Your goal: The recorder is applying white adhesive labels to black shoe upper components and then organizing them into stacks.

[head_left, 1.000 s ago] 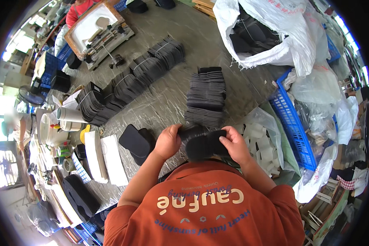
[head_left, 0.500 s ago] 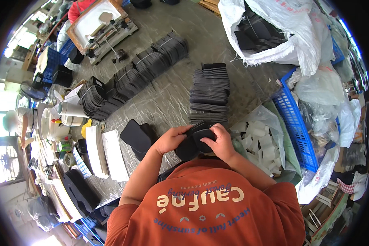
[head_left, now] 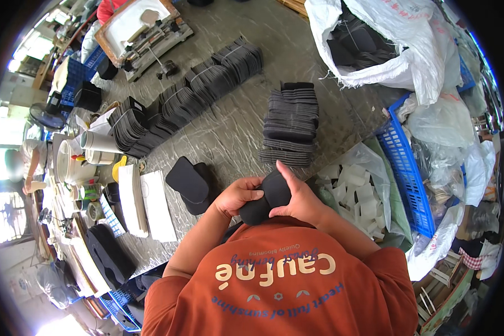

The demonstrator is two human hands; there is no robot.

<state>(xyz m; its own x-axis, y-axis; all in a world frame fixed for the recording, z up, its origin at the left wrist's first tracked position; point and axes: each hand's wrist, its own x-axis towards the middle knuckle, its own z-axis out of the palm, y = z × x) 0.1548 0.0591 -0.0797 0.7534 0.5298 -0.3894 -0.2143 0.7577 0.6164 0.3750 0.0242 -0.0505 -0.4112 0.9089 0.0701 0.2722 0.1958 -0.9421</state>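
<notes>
Close to my body, my left hand (head_left: 239, 197) is closed on the near-left part of some black foam pads (head_left: 275, 189), its thumb lying on top. Their shape is rounded, with a narrower middle; how many lie together cannot be made out. My right hand (head_left: 301, 197) cups the same pads from the right, thumb at the near edge and a finger stretched along the far edge. Just beyond my hands stands a row of black pads (head_left: 290, 120) packed on edge. Left of my left hand lie several loose black pads (head_left: 193, 183), overlapping one another.
A long row of tied pad bundles (head_left: 190, 92) crosses the table at upper left, near a framed screen fixture (head_left: 143, 33). White paper stacks (head_left: 133, 199) lie left. On the right are white scraps (head_left: 355, 201), a blue crate (head_left: 406, 173) and a white sack (head_left: 425, 50) of pads.
My right hand has opened from a pinch, with a finger now stretched along the pads. My left thumb has shifted onto the pads. The whole view has moved slightly.
</notes>
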